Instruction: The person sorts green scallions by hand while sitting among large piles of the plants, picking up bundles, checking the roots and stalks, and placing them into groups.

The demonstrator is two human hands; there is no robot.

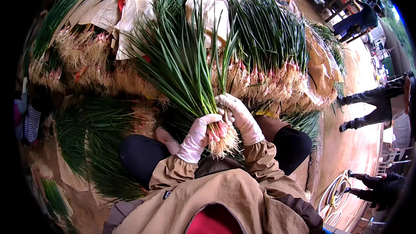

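A bundle of spring onions (188,78), with long green leaves, pink bulbs and pale stringy roots, is held above my lap. My left hand (198,138), in a white glove, wraps around its stems just above the bulbs. At the bundle's right side, my right hand (240,117), also gloved, has its fingers closed on a thin spring onion stalk (222,76) that stands a little apart from the rest. The right fingertips are close to the left hand. Roots hang below the left hand.
Ahead lies a long heap of spring onions (268,34), roots toward me, partly under pale cloth sheets (138,17). More bunches (104,147) lie on the ground to my left. People (368,108) stand at the right, near a coiled hose (333,197).
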